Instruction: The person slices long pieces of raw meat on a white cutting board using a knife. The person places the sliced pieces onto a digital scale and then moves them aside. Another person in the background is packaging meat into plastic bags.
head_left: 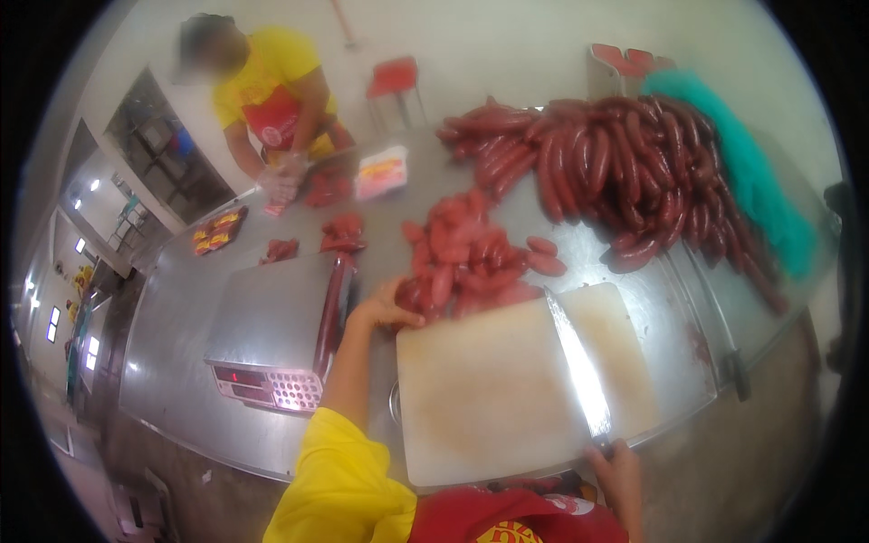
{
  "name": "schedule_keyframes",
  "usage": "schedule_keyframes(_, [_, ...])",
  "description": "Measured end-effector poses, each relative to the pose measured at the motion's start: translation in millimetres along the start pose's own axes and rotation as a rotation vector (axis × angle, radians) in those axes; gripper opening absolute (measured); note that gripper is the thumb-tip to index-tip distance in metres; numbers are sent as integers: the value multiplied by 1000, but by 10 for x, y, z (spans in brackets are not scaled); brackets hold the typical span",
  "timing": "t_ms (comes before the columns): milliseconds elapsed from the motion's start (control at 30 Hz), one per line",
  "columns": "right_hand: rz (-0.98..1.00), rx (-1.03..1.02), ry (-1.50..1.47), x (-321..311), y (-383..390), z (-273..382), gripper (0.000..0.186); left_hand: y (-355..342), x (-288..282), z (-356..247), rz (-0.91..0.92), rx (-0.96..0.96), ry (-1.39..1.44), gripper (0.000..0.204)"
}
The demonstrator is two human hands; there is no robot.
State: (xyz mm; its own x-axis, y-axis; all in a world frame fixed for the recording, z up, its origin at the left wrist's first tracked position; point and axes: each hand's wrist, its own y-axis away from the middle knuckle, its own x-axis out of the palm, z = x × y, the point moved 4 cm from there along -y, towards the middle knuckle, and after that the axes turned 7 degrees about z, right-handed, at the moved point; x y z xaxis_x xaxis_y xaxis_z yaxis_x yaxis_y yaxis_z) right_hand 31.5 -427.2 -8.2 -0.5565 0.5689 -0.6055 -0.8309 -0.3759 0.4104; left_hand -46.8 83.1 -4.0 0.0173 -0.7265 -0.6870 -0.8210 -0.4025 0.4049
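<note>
My left hand (389, 306) reaches to the near left edge of a heap of cut red sausage pieces (462, 244). Its thumb and fingers are apart and rest against the pieces there. In my right hand (618, 475), low at the right, is the handle of a large knife (579, 366). The long, shiny blade points away from me and lies across the right part of a white cutting board (493, 398). This board is stained brownish and bears no sausage; the heap lies just beyond its far edge.
A scale (272, 312) stands left of my left arm, a long sausage (330, 312) along its side. Many linked sausages (615, 163) cover the far right beside green netting (742, 172). Across the steel table (181, 362), a person (272, 90) handles sausages near a white package (381, 172).
</note>
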Motion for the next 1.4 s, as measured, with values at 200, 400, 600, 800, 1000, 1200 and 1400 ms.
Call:
schedule_keyframes(200, [-5, -9, 26, -149, 170, -101, 40, -124, 140, 450, -285, -30, 526, 62])
schedule_keyframes(400, [6, 17, 84, -111, 197, -261, 39, 64, 307, 719, -533, 31, 1068, 27])
schedule_keyframes(600, [58, -1, 100, -64, 110, -322, 39, 726, -108, 90, -930, -23, 380, 35])
schedule_keyframes(800, [65, 40, 122, -33, 69, -408, 39, 1622, -902, 347, -974, -169, 132, 46])
schedule_keyframes(1000, [71, 50, 130, -27, 56, -364, 38, 1228, -544, 287, -1037, 170, -128, 21])
schedule_keyframes(1200, [71, 15, 97, -34, 82, -366, 40, 187, 271, -29, -442, 269, -416, 29])
schedule_keyframes(1400, [46, 45, 32, 57, 65, -519, 43, -15, 146, 88, -351, -133, -412, 38])
